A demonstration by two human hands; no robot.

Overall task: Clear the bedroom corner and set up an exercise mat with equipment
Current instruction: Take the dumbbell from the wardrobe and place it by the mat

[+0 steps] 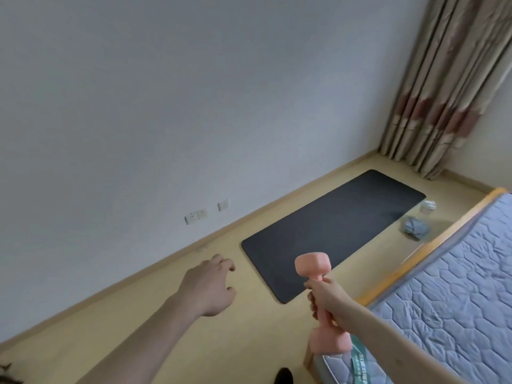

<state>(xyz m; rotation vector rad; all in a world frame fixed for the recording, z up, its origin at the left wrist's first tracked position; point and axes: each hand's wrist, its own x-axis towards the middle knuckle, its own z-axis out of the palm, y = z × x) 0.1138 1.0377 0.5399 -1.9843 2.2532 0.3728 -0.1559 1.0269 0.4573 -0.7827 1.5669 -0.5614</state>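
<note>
While the black exercise mat is lying flat along the wall, the equipment step is under way.

Gripping the pink dumbbell by its handle, the right hand is holding it upright at 6 o'clock, over the mat's near corner and beside the bed. At 8 o'clock the left hand is hovering over the floor, fingers loosely spread and holding nothing. A crumpled grey cloth and a small clear container are sitting at 3 o'clock, between mat and bed. Next, the dumbbell probably needs lowering gently beside or onto the mat.
</note>
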